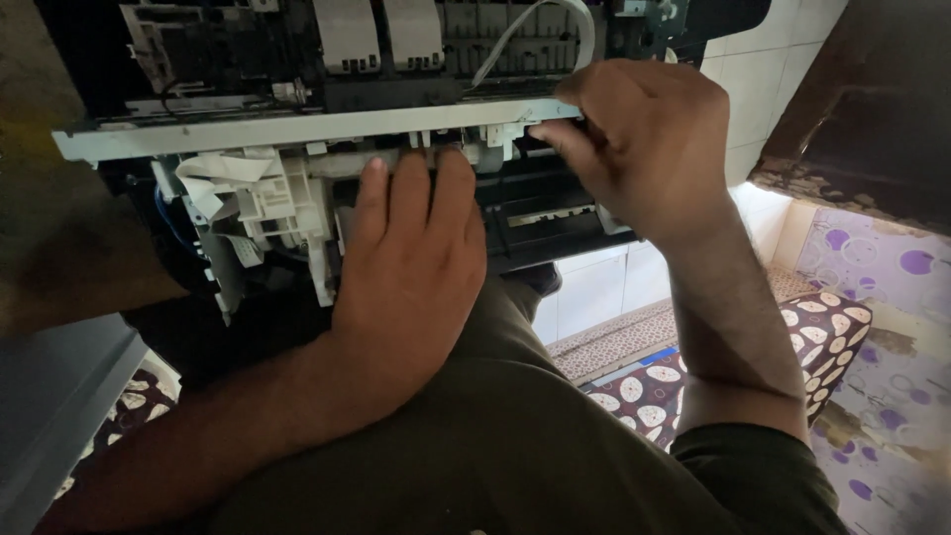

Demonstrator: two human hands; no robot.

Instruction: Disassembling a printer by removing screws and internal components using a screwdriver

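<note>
Room: tiled wall (763, 109), patterned cushion (822, 327) on the floor.
Unit: opened printer chassis (297, 129) resting across the person's lap — steadied there for access.
Left hand (411, 267): flat, fingers extended, pressing the white plastic frame (277, 198).
Right hand (644, 139): fingertips pinched near the grey rail (248, 131) — apparently on a small clip.

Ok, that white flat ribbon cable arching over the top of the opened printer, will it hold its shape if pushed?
Probably not. The white ribbon cable is thin and already bends in a loose arc, so it likely flexes easily. It looks light. Both ends disappear into the printer chassis, so a hard tug may strain them. Neither the left hand nor the right hand touches it.
</note>
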